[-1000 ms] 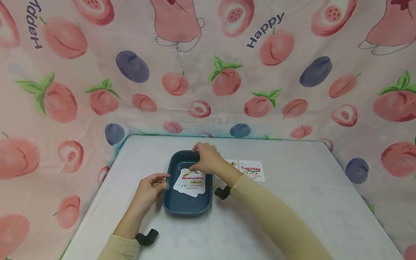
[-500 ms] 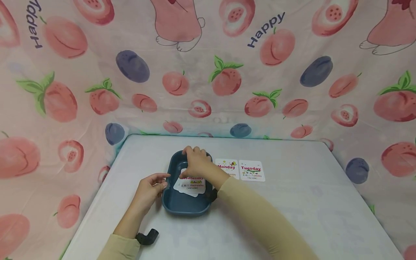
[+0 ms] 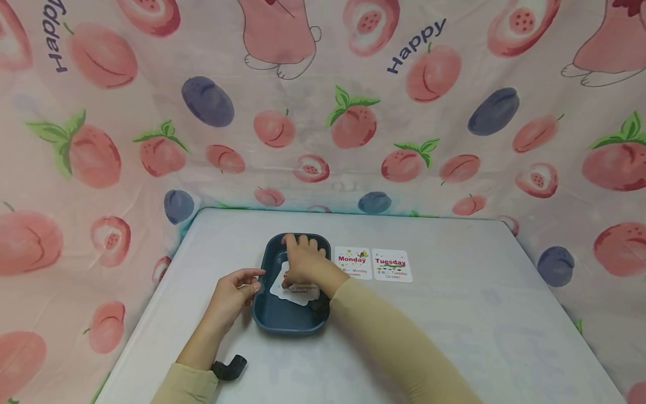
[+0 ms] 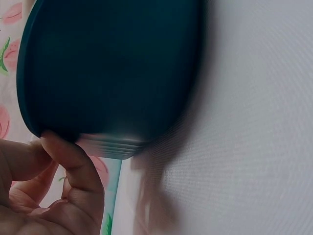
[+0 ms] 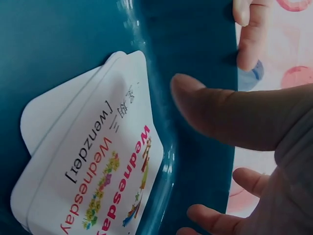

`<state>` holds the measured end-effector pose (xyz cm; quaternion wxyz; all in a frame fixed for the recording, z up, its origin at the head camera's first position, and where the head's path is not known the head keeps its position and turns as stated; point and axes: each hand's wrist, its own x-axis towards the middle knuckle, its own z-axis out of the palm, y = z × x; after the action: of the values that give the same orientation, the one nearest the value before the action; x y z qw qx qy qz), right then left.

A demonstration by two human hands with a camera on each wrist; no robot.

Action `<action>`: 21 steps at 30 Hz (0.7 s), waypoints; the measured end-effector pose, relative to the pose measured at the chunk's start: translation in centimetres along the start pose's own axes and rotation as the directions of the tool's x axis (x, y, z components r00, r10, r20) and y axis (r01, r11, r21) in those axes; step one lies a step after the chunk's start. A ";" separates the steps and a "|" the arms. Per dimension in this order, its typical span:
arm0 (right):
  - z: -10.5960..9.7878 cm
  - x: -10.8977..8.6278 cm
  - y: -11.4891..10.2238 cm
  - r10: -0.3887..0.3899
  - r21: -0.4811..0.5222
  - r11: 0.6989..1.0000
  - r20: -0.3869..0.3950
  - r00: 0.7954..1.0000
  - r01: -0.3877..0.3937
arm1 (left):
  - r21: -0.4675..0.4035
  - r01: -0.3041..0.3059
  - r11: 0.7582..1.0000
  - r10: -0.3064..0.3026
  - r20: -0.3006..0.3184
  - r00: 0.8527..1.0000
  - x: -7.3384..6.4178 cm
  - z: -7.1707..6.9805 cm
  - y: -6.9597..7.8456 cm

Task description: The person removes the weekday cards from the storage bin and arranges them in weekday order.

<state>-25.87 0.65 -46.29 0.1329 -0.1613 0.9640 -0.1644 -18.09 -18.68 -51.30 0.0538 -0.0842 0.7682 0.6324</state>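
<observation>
A dark blue tray [image 3: 287, 324] stands on the white table, with several cards fanned in a small pile inside it. On top lies the Wednesday card [image 5: 105, 166], printed with flowers. My left hand [image 3: 233, 293] holds the tray's left rim between bent fingers and thumb; the left wrist view shows these fingertips at the rim. Over the pile is my right hand [image 3: 305, 265], covering part of the cards in the head view. Its thumb and fingers are spread apart, and the right wrist view shows nothing between them.
Right of the tray, a Monday card [image 3: 351, 260] and a Tuesday card [image 3: 392, 265] lie face up side by side. A cloth backdrop [image 3: 323, 134] with fruit prints hangs behind the table [image 3: 454, 314].
My right hand has moved left and down, further over the cards in the tray, uncovering the Monday card. The left hand has stayed at the rim.
</observation>
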 end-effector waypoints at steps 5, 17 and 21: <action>0.4 -0.1 0.0 0.008 -0.045 0.999 0.031 0.999 -0.007 | 0.011 0.001 1.000 -0.001 -0.002 1.000 0.0 0.0 0.0; 1.4 0.2 0.4 0.033 -0.074 0.997 0.089 0.995 -0.027 | 0.009 0.001 1.000 -0.001 -0.006 1.000 0.0 0.0 -0.2; 1.6 0.4 0.5 0.042 -0.073 0.997 0.106 0.994 -0.034 | 0.010 0.001 1.000 -0.001 -0.008 1.000 0.0 0.1 -0.1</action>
<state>-25.82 0.51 -47.96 0.1818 -0.1560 0.9636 -0.1187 -18.09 -18.63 -51.42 0.0514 -0.0867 0.7715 0.6283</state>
